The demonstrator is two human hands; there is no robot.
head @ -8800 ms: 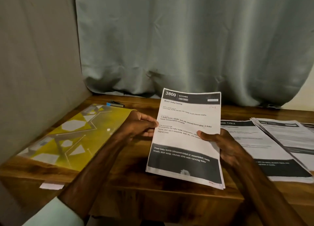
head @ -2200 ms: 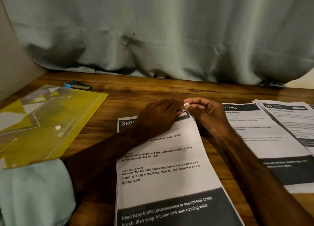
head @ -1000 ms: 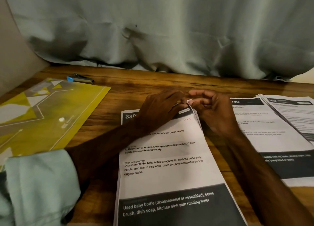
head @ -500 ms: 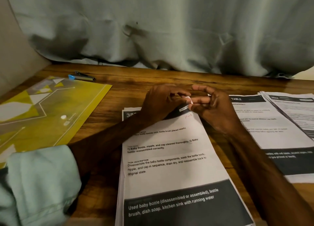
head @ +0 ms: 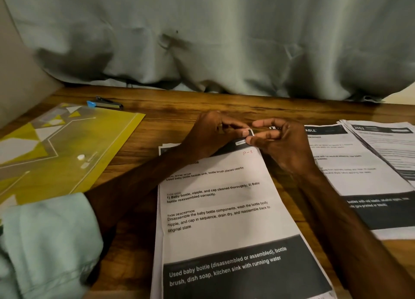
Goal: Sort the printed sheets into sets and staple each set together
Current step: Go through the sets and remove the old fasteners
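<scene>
A set of printed sheets about washing a baby bottle [head: 224, 220] lies on the wooden table in front of me, marked "P-1" in red near its top right corner. My left hand [head: 208, 134] and my right hand [head: 280, 143] meet at that corner, and both pinch its raised tip between thumb and fingers. A blue and black stapler [head: 104, 103] lies at the back left, far from both hands. More printed sheets [head: 359, 170] are spread out on the right.
A yellow patterned folder [head: 51, 155] lies on the left of the table. A pale green curtain [head: 202, 40] hangs along the back edge. A wall panel closes the far left. My light sleeve fills the lower left.
Since the oldest frame the sheets went from held upright to flat on the table. Both hands came to the top right corner and have lifted it slightly; the view has tilted up.
</scene>
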